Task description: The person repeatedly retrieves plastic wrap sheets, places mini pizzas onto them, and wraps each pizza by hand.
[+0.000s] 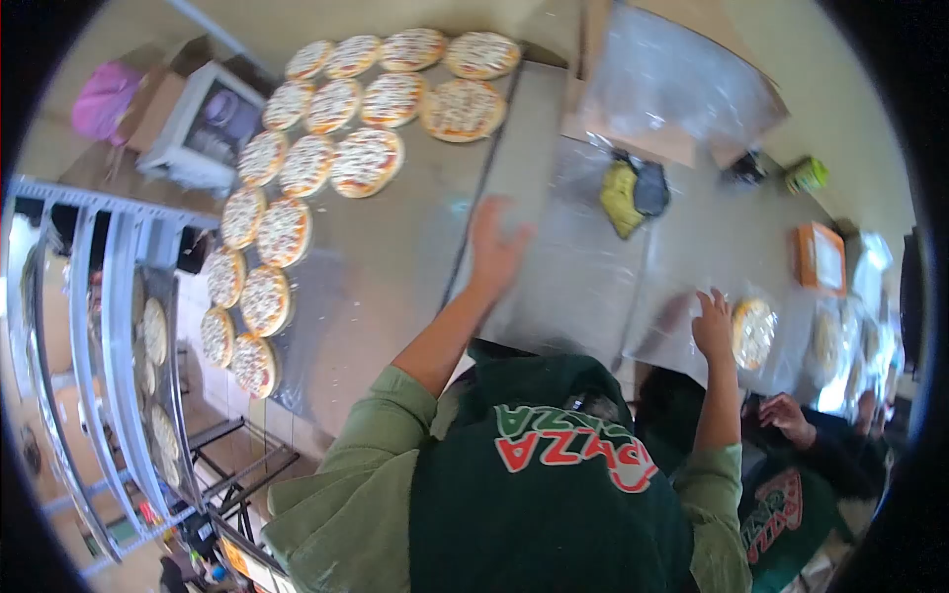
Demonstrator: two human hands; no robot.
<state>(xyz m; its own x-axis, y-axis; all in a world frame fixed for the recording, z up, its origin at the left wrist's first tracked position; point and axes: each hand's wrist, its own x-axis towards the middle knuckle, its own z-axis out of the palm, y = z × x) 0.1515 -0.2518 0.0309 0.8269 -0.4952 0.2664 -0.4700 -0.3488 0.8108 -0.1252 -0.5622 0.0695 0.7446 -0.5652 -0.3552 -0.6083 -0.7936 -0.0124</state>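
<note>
Round white-cheese-topped pizzas (306, 165): on grey metal table (386, 287), eight to twelve o'clock | left hand (497, 249): blurred, near centre toward twelve, spread wide | right hand (713, 326): three o'clock, fingers loosely parted, contact unclear | clear-plastic-covered round pizza (754, 334): three o'clock, beside right hand

Taking the crumpled yellow bundle (620, 201) as our landmark, we see a dark grey bundle (651, 190) touching its right side. Farther right of the yellow one we find a small black thing (748, 169), too blurred for us to name, then a green container (807, 176). Right of it and nearer us is an orange box (820, 259). Well to its left we spot a metal rack (83, 296) and a dark metal frame (233, 423); left and farther off, a white-framed case (185, 119) and a pink bundle (106, 102).
</note>
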